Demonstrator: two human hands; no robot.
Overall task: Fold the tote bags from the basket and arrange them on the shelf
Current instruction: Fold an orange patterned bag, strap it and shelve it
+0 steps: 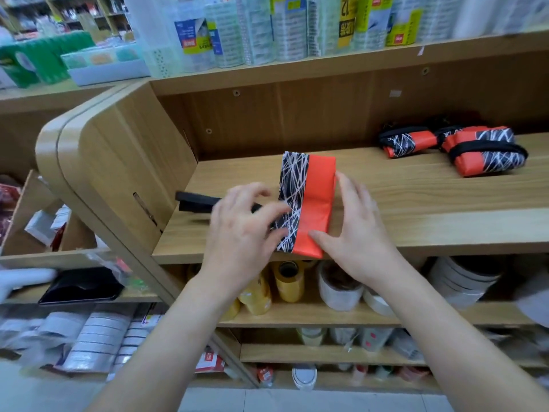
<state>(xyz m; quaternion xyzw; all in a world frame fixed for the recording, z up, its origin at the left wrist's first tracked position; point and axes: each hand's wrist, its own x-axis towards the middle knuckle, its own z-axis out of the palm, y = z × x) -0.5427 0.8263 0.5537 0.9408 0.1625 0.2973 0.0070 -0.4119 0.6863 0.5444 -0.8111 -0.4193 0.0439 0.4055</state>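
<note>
Low in the frame, yellow and white tape rolls [289,281] stand on the board beneath the wooden shelf [416,221]. Both forearms reach up from the bottom edge to a folded tote bag [309,200], which lies flat at the shelf's front edge, centre frame, black-and-white patterned on its left side and orange on its right. The right hand [355,233] is spread, with straight fingers along the bag's orange side and the thumb touching its near corner. The left hand [243,230] is blurred, its fingers bent and its thumb on the patterned side. A black strap [196,202] runs out to the left from under it; whether the hand pinches that strap cannot be told. Farther back, at the upper right, two folded bags [408,142] lie side by side on the same shelf. On the top board stand wrapped tape packs [258,28]
</note>
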